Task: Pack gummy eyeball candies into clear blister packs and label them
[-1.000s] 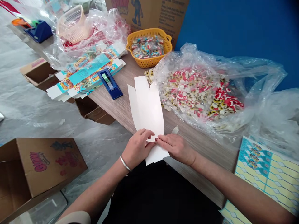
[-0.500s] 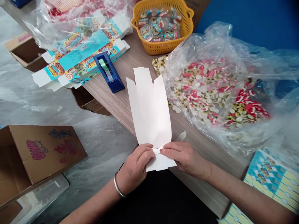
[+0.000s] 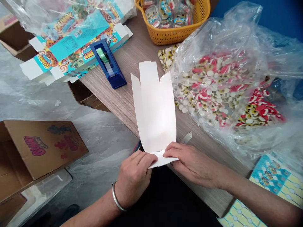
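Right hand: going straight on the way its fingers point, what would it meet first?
Beyond the white card it holds, the right hand would probably meet the left hand first, though depth is unclear.

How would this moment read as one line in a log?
left hand: grips white card, near end | right hand: same end | tape dispenser: on table, untouched | yellow basket: holds packs

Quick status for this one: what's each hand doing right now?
Left hand: closed, holding the near end of the white carton.
Right hand: closed, holding the same end, on its right side.
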Tool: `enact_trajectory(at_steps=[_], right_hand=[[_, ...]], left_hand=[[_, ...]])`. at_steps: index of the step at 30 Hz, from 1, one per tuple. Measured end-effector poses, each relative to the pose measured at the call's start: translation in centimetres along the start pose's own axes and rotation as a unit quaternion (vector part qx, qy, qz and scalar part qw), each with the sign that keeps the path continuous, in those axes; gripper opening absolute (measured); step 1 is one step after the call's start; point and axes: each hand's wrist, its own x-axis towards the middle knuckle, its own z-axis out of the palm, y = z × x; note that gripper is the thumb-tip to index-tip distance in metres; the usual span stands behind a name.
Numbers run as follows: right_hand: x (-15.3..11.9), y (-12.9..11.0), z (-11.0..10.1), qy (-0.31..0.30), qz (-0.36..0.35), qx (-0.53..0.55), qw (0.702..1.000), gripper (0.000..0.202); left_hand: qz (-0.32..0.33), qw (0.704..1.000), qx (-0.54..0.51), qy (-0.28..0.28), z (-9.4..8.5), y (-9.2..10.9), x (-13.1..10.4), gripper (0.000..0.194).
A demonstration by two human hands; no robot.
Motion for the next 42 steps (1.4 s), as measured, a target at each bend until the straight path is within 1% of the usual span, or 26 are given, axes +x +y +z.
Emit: enact_trajectory(at_steps=[2, 4, 6, 8, 9, 10, 11, 13, 14, 15, 17, 18, 19, 21, 22, 23, 24, 25, 28, 29, 30, 31, 33, 37, 39, 42], right_hand=[[0.2, -0.5, 0.0, 0.003, 0.029, 0.006, 1.000, 0.024], [0.3, -0.7, 0.3, 0.021, 0.064, -0.012, 0.998, 0.022], [0.5, -0.7, 0.9, 0.056, 0.109, -0.051, 0.991, 0.022], [0.7, -0.6, 1.5, 0.088, 0.152, -0.082, 0.981, 0.019], [0.8, -0.6, 1.8, 0.100, 0.167, -0.086, 0.977, 0.014], [0.8, -0.5, 2.0, 0.110, 0.174, -0.083, 0.975, 0.010], [0.8, -0.5, 2.2, 0.121, 0.174, -0.079, 0.974, 0.018], [0.8, -0.4, 2.5, 0.143, 0.162, -0.082, 0.973, 0.045], [0.8, -0.4, 2.6, 0.146, 0.151, -0.095, 0.973, 0.050], [0.8, -0.4, 2.6, 0.139, 0.140, -0.115, 0.974, 0.047], [0.6, -0.6, 2.6, 0.108, 0.129, -0.182, 0.969, 0.024], [0.5, -0.8, 2.6, 0.100, 0.127, -0.229, 0.960, 0.015], [0.4, -1.0, 2.6, 0.108, 0.122, -0.281, 0.946, 0.015], [0.2, -1.6, 2.7, 0.156, 0.094, -0.371, 0.910, 0.017], [0.2, -1.8, 2.9, 0.179, 0.064, -0.398, 0.897, 0.019], [0.3, -2.0, 3.1, 0.186, 0.031, -0.412, 0.892, 0.024], [0.5, -2.1, 3.4, 0.173, 0.004, -0.415, 0.893, 0.028], [0.9, -2.2, 3.8, 0.143, -0.010, -0.415, 0.899, 0.028], [2.7, -1.9, 4.8, 0.044, 0.019, -0.413, 0.909, 0.006], [3.2, -1.7, 5.0, 0.029, 0.034, -0.410, 0.911, 0.006], [3.8, -1.5, 5.1, 0.023, 0.045, -0.404, 0.913, 0.010], [4.1, -1.3, 5.0, 0.022, 0.054, -0.396, 0.916, 0.014], [4.6, -1.0, 4.7, 0.023, 0.067, -0.374, 0.925, 0.017], [4.5, -0.4, 4.1, -0.004, 0.073, -0.339, 0.938, 0.012], [4.5, -0.2, 4.0, -0.014, 0.073, -0.333, 0.940, 0.009], [4.6, -0.3, 3.9, -0.010, 0.067, -0.339, 0.938, 0.012]], left_hand=[[-0.046, 0.999, -0.025, -0.012, 0.0, -0.2, -0.1, 0.017], [-0.084, 0.994, -0.051, -0.036, -0.1, -0.4, -0.2, 0.035], [-0.112, 0.990, -0.072, -0.052, -0.1, -0.5, -0.3, 0.055], [-0.121, 0.989, -0.083, -0.030, 0.2, -0.5, -0.4, 0.065], [-0.116, 0.990, -0.081, -0.009, 0.4, -0.6, -0.5, 0.064], [-0.104, 0.992, -0.074, 0.010, 0.6, -0.7, -0.7, 0.058], [-0.084, 0.994, -0.062, 0.020, 0.8, -0.9, -0.8, 0.049], [-0.036, 0.999, -0.030, 0.014, 1.2, -1.1, -1.2, 0.030], [-0.016, 1.000, -0.015, 0.004, 1.4, -1.2, -1.4, 0.026], [-0.001, 1.000, -0.002, -0.005, 1.5, -1.3, -1.6, 0.023], [0.014, 1.000, 0.016, -0.016, 1.7, -1.4, -1.7, 0.017], [0.017, 0.999, 0.022, -0.020, 1.8, -1.4, -1.7, 0.015], [0.021, 0.999, 0.026, -0.026, 1.8, -1.3, -1.7, 0.017], [0.032, 0.998, 0.024, -0.042, 1.9, -1.2, -1.4, 0.018], [0.040, 0.998, 0.021, -0.050, 1.9, -1.1, -1.3, 0.017], [0.045, 0.997, 0.019, -0.056, 1.9, -1.0, -1.2, 0.017], [0.049, 0.997, 0.017, -0.061, 1.9, -1.0, -1.0, 0.017], [0.051, 0.997, 0.017, -0.061, 1.9, -1.0, -1.0, 0.017], [0.050, 0.997, 0.015, -0.057, 2.1, -1.3, -1.1, 0.016], [0.044, 0.997, 0.011, -0.056, 2.2, -1.6, -1.2, 0.013], [0.039, 0.998, 0.007, -0.057, 2.5, -1.9, -1.3, 0.010], [0.034, 0.998, 0.007, -0.056, 2.7, -2.2, -1.5, 0.013], [0.031, 0.999, 0.017, -0.041, 3.4, -2.8, -1.8, 0.024], [0.027, 0.998, 0.046, 0.015, 4.6, -3.4, -2.1, 0.034], [0.022, 0.998, 0.051, 0.026, 5.0, -3.4, -2.2, 0.035], [0.027, 0.997, 0.053, 0.039, 5.1, -3.4, -2.2, 0.034]])
